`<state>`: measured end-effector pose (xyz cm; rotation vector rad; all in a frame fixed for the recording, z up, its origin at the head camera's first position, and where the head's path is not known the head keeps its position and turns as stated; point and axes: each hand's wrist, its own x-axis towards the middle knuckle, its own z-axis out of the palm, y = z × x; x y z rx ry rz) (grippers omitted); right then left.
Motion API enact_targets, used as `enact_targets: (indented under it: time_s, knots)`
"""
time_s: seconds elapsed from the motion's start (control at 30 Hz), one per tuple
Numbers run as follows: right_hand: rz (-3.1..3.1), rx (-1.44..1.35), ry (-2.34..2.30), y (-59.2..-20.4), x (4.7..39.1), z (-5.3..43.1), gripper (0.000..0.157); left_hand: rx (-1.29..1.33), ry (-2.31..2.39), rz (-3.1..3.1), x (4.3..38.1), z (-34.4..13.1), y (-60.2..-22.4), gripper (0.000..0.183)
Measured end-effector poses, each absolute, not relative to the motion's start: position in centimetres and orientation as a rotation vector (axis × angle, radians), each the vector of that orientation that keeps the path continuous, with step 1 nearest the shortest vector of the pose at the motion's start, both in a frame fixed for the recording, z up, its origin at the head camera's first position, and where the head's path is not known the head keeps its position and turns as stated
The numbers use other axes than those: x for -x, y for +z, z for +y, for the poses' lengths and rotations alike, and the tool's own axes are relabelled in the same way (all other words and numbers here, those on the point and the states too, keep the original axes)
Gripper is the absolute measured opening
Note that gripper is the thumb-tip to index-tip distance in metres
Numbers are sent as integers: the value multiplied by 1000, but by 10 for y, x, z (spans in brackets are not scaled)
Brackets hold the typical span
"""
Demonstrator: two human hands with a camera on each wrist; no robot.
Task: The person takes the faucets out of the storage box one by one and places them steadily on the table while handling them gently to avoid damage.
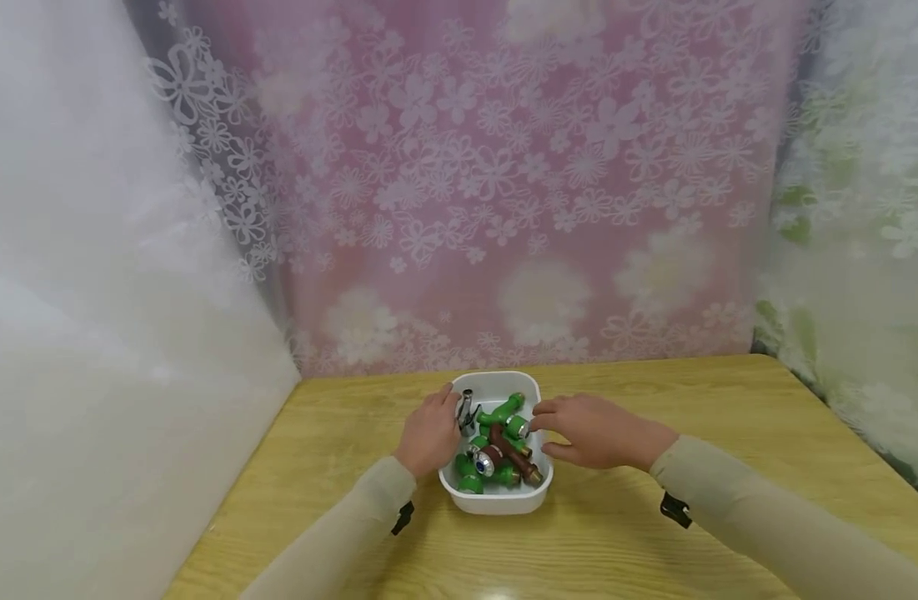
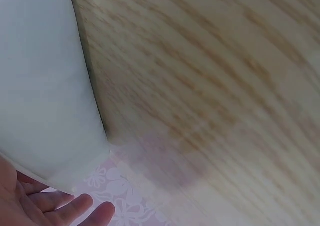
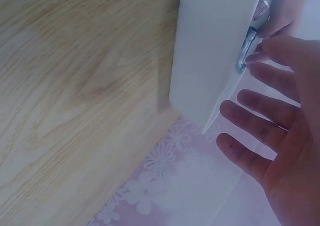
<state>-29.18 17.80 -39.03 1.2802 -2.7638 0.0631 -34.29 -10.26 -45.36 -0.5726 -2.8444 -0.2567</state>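
A white plastic basin on the table holds several taps. Among them are green taps, a brown tap with a brass-coloured end, and a chrome tap leaning by the left wall. My left hand hangs over the left rim, fingers beside the chrome tap; in the left wrist view its loosely bent fingers reach past the wall. Over the right rim, my right hand has its fingertips close to a green tap's handle. The right wrist view shows its fingers spread and relaxed, holding nothing.
The basin stands on a wooden table, near its back edge. A pink flowered curtain hangs behind it. Pale sheets hang at the left and right. Both sleeved wrists wear dark straps.
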Motion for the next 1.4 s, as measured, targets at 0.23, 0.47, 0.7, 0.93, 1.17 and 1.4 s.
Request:
enact_targets:
  time_s: [0.23,0.47,0.7,0.93,1.17,1.4]
  knots:
    - [-2713,-1353,56,-394,300,156,31,598,-187,-2821,343,-100,-450,44]
    - [-2788,-1385,22,-397,305,125,39,568,-179,-2844,344,-105,-451,45]
    - [-2869,-1389,11,-401,303,109,49,574,-177,-2843,344,-107,-449,45]
    - [-2893,-1391,-9,-405,305,103,48,570,-196,-2876,344,-105,-451,46]
    - [-2904,-1384,34,-406,307,100,44,562,-188,-2875,345,-104,-455,45]
    - [-2953,-1358,1,-406,310,99,39,557,-194,-2881,343,-102,-452,45]
